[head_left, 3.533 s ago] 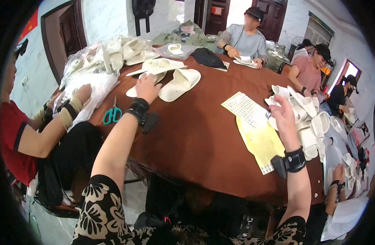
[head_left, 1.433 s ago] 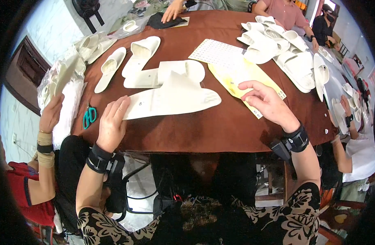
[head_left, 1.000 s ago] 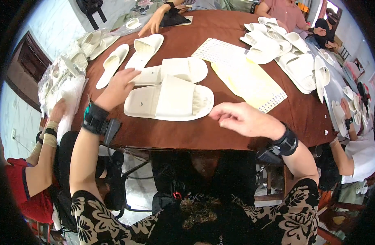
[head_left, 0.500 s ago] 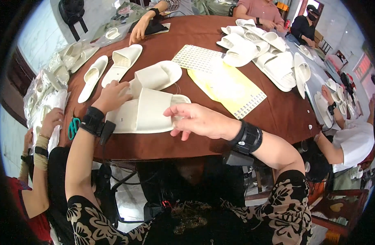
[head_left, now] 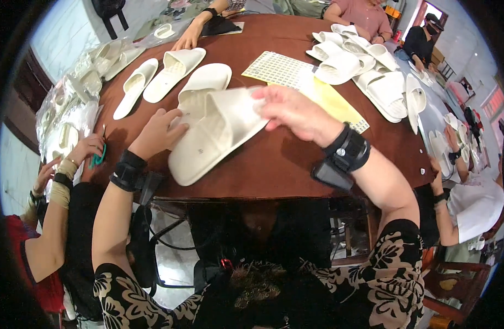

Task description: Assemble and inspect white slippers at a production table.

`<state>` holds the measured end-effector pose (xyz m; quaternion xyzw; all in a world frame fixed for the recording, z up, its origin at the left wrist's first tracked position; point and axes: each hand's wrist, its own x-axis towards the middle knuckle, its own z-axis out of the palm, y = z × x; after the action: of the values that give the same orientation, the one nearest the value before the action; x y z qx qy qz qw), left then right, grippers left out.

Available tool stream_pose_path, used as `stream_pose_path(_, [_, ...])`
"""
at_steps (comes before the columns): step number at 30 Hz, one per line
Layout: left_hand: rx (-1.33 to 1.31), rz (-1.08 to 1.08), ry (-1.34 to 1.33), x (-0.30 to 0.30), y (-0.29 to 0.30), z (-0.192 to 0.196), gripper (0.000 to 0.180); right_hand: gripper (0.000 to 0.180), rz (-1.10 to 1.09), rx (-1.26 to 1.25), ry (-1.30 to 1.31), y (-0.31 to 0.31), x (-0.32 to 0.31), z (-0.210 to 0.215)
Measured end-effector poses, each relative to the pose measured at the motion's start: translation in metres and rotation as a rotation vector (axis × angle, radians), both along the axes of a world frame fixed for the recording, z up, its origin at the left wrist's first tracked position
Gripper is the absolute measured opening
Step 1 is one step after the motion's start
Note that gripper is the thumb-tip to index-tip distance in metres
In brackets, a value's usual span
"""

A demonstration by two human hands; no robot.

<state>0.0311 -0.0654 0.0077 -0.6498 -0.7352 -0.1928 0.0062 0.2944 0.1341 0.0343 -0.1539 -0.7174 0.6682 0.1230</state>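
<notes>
My right hand [head_left: 298, 112] grips the toe end of a white slipper [head_left: 194, 164], pinching it between thumb and fingers. That slipper slants up off the table, its broad heel end toward me and its strap facing up. My left hand [head_left: 157, 131] is at its left edge, thumb and fingers apart, the fingertips next to the sole. Just behind lies a second white slipper [head_left: 213, 74], partly covered by the raised one. Farther left, two more slippers rest side by side, a narrow one [head_left: 134, 88] and a wider one [head_left: 175, 74].
A dotted sticker sheet [head_left: 276, 66] and a yellow sheet [head_left: 337, 101] lie beyond my right hand. A slipper pile [head_left: 361, 60] stands at the far right. Bagged slippers [head_left: 71, 98] line the left edge, near teal scissors [head_left: 99, 156] by a co-worker's hand [head_left: 87, 148]. Other people sit around the brown-covered table [head_left: 296, 170].
My right hand has taken hold of the near slipper's toe, lifted it and swung it away from me. The slipper now slants where it lay level. The co-worker's hand at left has moved toward the scissors.
</notes>
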Motion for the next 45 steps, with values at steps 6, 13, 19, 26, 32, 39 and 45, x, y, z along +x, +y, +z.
stream_pose_path(6, [0.028, 0.080, -0.148, 0.036, -0.005, -0.004, 0.034, 0.038, -0.161, 0.307, 0.019, 0.056, -0.033, 0.011])
stream_pose_path(13, [0.094, 0.055, -0.211, 0.079, -0.004, -0.004, 0.033, 0.039, -0.212, 0.509, 0.024, 0.077, -0.058, -0.001])
stream_pose_path(19, [0.055, -0.003, -0.258, 0.102, 0.000, 0.002, 0.027, 0.043, -0.119, 0.461, -0.006, 0.071, -0.051, -0.006])
stream_pose_path(26, [0.064, -0.062, -0.353, 0.088, 0.032, 0.020, 0.031, 0.031, -0.044, 0.526, 0.055, 0.048, -0.018, -0.001])
stream_pose_path(32, [0.108, -0.291, -0.126, 0.093, 0.060, 0.005, 0.044, 0.024, 0.085, 0.570, 0.047, 0.016, 0.004, -0.020])
stream_pose_path(39, [0.051, -0.145, -0.113, 0.102, 0.059, -0.024, 0.045, 0.024, 0.111, 0.829, 0.103, 0.017, 0.016, -0.035])
stream_pose_path(45, [0.125, 0.014, -0.065, 0.116, 0.066, -0.029, 0.036, 0.024, 0.113, 0.777, 0.152, 0.017, 0.017, -0.037])
